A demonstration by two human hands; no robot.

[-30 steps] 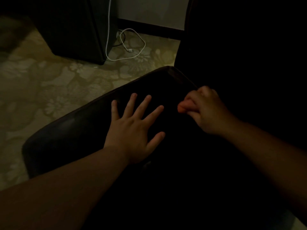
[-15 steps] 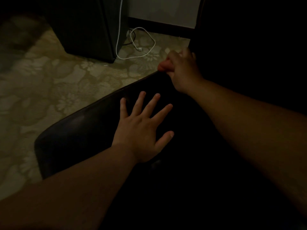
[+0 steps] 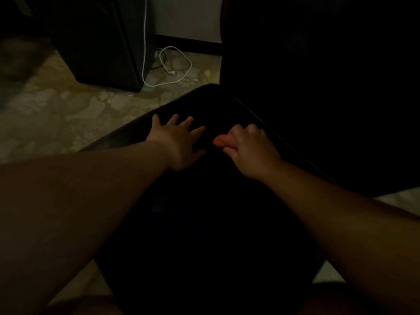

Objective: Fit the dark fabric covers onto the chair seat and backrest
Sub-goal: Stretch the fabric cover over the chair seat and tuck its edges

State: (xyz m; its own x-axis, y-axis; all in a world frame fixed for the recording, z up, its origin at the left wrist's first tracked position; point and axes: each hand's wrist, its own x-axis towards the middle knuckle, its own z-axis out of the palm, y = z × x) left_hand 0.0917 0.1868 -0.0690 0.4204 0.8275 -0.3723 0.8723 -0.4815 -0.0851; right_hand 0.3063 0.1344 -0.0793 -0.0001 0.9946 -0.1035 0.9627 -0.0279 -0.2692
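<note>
Change since half a second ago: right hand (image 3: 247,148) has come back from the far corner of the seat (image 3: 141,133) toward the near middle, now just right of the left hand (image 3: 179,142), the two close but apart. It sits curled, thumb against the bent fingers. Too dark to see whether any fabric is pinched in it. Left hand has stayed flat on the seat, fingers spread wide and pointing far, palm down. The camera sits further back, so more of both forearms fills the near part of the frame.

Head view, room: patterned floor (image 3: 56,114) in pale floral print, left and far. Dark cabinet (image 3: 95,42) stands at far left. A white cable (image 3: 163,80) runs down its right edge and loops on the floor beside it, plug end lying inside the loop. Pale wall with a dark skirting strip behind that. A sliver of lighter floor shows at right, past the right forearm.

Seat: dark, rounded far corner, a faint sheen along its left and far edges. It runs from centre frame toward the near side, under both arms. Surface under the hands reads as smooth black; cover and cushion can't be told apart in this light. Backrest (image 3: 318,87) rises at right as a solid black mass, its lower edge meeting the seat along a thin glossy line just right of the right hand.
</note>
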